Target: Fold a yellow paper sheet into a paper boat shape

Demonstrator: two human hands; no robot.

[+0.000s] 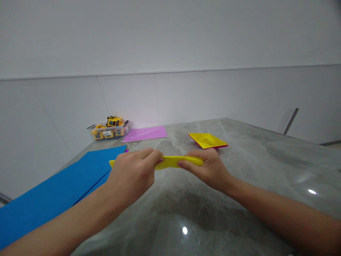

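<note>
Both of my hands hold one folded yellow paper piece [173, 162] edge-on, a little above the grey marble table [239, 170]. My left hand [133, 174] pinches its left part, fingers closed over the top. My right hand [210, 167] grips the right end, with the thumb below and the fingers curled around it. Further back on the table lies a folded yellow paper shape [207, 140] with a pink edge.
Blue paper sheets [58, 192] lie at the left, reaching the table's edge. A pink sheet [146, 134] lies at the back near the white wall. A clear plastic box with a yellow toy vehicle [109, 128] stands at the back left corner.
</note>
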